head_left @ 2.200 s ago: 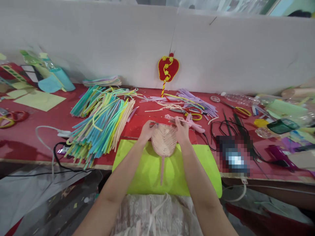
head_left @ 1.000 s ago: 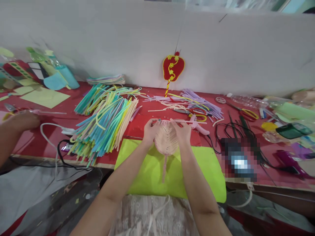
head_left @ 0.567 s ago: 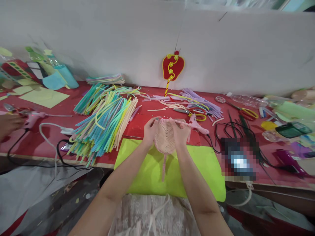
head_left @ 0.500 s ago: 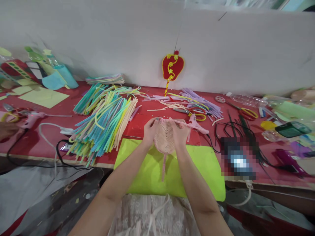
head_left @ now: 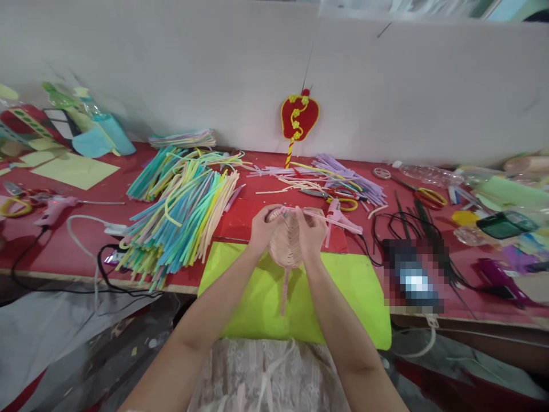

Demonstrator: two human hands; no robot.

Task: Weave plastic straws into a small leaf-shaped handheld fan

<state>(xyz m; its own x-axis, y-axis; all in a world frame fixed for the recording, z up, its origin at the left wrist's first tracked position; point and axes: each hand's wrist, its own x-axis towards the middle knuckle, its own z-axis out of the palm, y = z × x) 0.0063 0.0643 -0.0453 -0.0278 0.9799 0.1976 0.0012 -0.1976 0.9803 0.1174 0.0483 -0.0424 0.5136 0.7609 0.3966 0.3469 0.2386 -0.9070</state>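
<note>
A pale pink hand fan [head_left: 285,246] made of fuzzy stems is held upright, its narrow handle [head_left: 283,297] pointing down toward me. My left hand [head_left: 261,229] grips the fan's upper left edge. At the upper right edge my right hand [head_left: 312,232] pinches the rim together with a pink pipe cleaner [head_left: 337,221], whose free end sticks out to the right. The fingers of both hands are partly hidden behind the fan. Beneath lies a lime-green mat [head_left: 351,297]. Just past my right hand rests a pink glue gun [head_left: 341,210].
Bundles of pastel pipe cleaners [head_left: 180,212] lie on the left, purple ones [head_left: 351,174] behind. A finished red fan [head_left: 300,117] stands against the wall. Scissors [head_left: 431,197], black cables [head_left: 388,220] and a blurred-out device [head_left: 414,277] are on the right. Another glue gun [head_left: 55,207] lies far left.
My left fingertips have shifted slightly along the fan's top edge, and my right hand has turned a little. The other person's hand at far left has mostly withdrawn from the scissors.
</note>
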